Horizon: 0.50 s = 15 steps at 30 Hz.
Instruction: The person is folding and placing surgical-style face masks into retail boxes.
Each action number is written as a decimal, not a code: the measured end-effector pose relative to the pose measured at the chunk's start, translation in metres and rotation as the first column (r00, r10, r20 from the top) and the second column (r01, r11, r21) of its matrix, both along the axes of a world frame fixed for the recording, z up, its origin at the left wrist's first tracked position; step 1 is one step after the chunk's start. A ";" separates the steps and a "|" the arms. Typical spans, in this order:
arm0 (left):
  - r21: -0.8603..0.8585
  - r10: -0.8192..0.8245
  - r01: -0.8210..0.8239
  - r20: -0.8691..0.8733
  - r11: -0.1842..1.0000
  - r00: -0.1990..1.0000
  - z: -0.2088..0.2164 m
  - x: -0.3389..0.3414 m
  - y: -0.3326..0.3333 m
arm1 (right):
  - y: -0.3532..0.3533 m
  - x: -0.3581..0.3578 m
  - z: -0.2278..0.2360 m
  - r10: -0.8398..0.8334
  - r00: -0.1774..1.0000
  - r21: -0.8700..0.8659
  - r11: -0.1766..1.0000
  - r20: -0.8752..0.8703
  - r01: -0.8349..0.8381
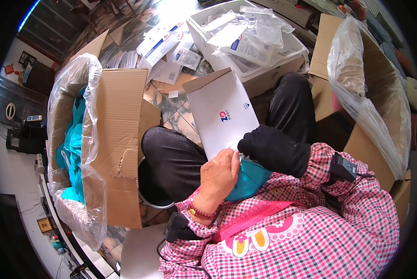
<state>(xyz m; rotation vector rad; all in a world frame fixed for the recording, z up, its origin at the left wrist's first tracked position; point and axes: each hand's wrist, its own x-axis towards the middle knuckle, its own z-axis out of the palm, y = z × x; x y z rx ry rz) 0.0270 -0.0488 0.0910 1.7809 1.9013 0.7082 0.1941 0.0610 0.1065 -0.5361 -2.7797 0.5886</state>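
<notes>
Close to my body, a teal cloth piece hangs below my two hands, over my lap. My bare left hand is closed at its upper left edge, thumb and fingers pinched together. In a black glove, my right hand is curled at its upper right side, its fingertips meeting the left hand's. Something small and white shows between the fingertips, too small to name. Just beyond the hands, a white cardboard box with its brown-lined flap raised leans between my knees.
At left, a plastic-lined carton holds teal cloth. Another lined carton stands at right. A white bin full of clear packets is ahead, beside printed packets on the floor. A dark bucket sits by my left knee.
</notes>
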 end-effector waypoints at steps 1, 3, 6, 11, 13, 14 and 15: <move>0.002 0.001 -0.001 -0.001 1.000 1.000 -0.002 -0.002 -0.001 | 0.002 0.000 0.001 0.048 0.999 0.009 0.999 0.015 -0.048; 0.042 -0.002 0.002 -0.002 0.999 1.000 -0.007 -0.008 -0.002 | 0.001 -0.003 0.009 0.046 0.998 -0.086 0.995 0.050 -0.042; 0.107 -0.042 0.043 -0.009 0.993 0.999 -0.007 -0.010 -0.003 | 0.004 -0.004 0.020 0.084 0.993 -0.187 0.980 0.088 -0.067; 0.143 -0.125 0.134 -0.065 0.981 0.990 0.003 -0.017 -0.001 | 0.014 -0.002 0.016 0.143 0.988 -0.316 0.941 0.050 -0.121; 0.170 -0.170 0.183 -0.087 0.968 0.981 0.006 -0.018 0.001 | 0.018 -0.003 0.010 0.139 0.990 -0.467 0.877 0.015 -0.116; 0.194 -0.187 0.205 -0.106 0.959 0.977 0.006 -0.018 0.001 | 0.017 -0.003 0.008 0.135 0.991 -0.468 0.876 0.012 -0.114; 0.217 -0.203 0.226 -0.124 0.950 0.971 0.007 -0.019 0.001 | 0.015 -0.003 0.007 0.143 0.990 -0.467 0.875 -0.002 -0.127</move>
